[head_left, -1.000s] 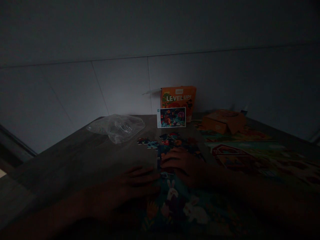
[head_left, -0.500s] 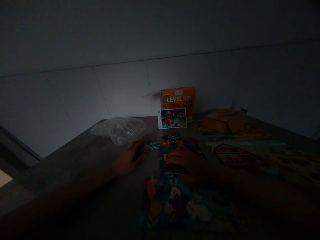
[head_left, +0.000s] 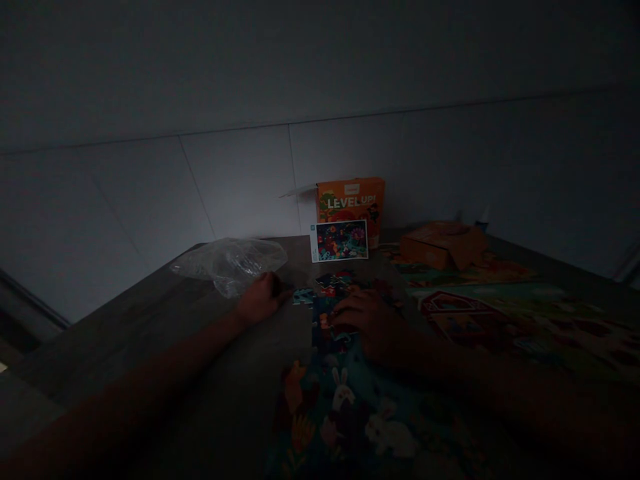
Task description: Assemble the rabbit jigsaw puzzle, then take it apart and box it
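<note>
The light is very dim. My left hand (head_left: 260, 298) is curled closed over the grey table, left of a teal jigsaw piece (head_left: 303, 296). Its fingertips come close to that piece, but what they hold is too dark to see. My right hand (head_left: 370, 323) lies fairly flat, fingers stretched, over loose jigsaw pieces (head_left: 323, 327) and covers part of them. Closer to me is a joined section of jigsaw (head_left: 343, 393) with white rabbits, a fox-like animal and flowers. A picture card (head_left: 342, 241) of a dark, colourful scene stands upright beyond the pieces.
An orange "LEVEL UP!" box (head_left: 353, 200) stands behind the card by the white wall panels. Crumpled clear plastic (head_left: 230, 263) lies at the table's back left. To the right are another orange box (head_left: 443, 245) and a farm-scene jigsaw (head_left: 525, 320) with a red barn.
My left hand has drawn its fingers in from a more spread pose and risen slightly in view. My right hand has barely moved, staying over the pieces. The view has shifted slightly.
</note>
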A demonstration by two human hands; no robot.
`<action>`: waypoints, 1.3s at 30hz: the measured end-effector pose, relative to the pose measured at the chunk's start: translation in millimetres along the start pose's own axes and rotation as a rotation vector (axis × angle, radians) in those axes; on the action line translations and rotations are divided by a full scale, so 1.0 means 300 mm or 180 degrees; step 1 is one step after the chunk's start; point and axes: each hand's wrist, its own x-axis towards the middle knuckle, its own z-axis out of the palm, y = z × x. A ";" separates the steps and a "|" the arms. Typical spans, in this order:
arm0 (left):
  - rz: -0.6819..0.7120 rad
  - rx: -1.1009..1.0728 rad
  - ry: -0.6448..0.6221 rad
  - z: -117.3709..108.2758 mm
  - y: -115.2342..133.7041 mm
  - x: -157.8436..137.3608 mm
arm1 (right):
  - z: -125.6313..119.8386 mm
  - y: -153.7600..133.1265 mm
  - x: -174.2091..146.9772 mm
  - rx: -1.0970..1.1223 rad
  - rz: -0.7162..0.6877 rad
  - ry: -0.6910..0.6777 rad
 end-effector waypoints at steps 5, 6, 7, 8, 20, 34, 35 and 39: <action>0.0000 -0.0893 -0.0010 -0.023 0.030 -0.005 | -0.005 -0.012 0.001 -0.0007 -0.0162 0.0231; 0.0026 -0.1117 -0.0023 -0.029 0.048 -0.008 | -0.007 -0.018 0.001 -0.0047 -0.0186 0.0259; 0.0051 -0.1345 -0.0044 -0.035 0.071 -0.013 | -0.010 -0.024 0.001 -0.0095 -0.0215 0.0276; 0.0072 -0.1562 -0.0074 -0.039 0.099 -0.021 | -0.013 -0.031 0.000 -0.0137 -0.0273 0.0276; 0.0016 -0.3859 -0.0464 -0.001 0.331 -0.171 | -0.034 -0.076 -0.008 -0.0153 -0.0772 0.0192; 0.0426 -0.3866 -0.0605 0.027 0.280 -0.140 | -0.015 -0.046 -0.018 -0.0345 -0.0709 0.0813; 0.0432 -0.3866 -0.0607 0.025 0.279 -0.139 | -0.013 -0.043 -0.019 -0.0372 -0.0667 0.0831; 0.0448 -0.3889 -0.0868 0.018 0.270 -0.142 | -0.017 -0.046 -0.014 -0.0426 -0.0455 0.0933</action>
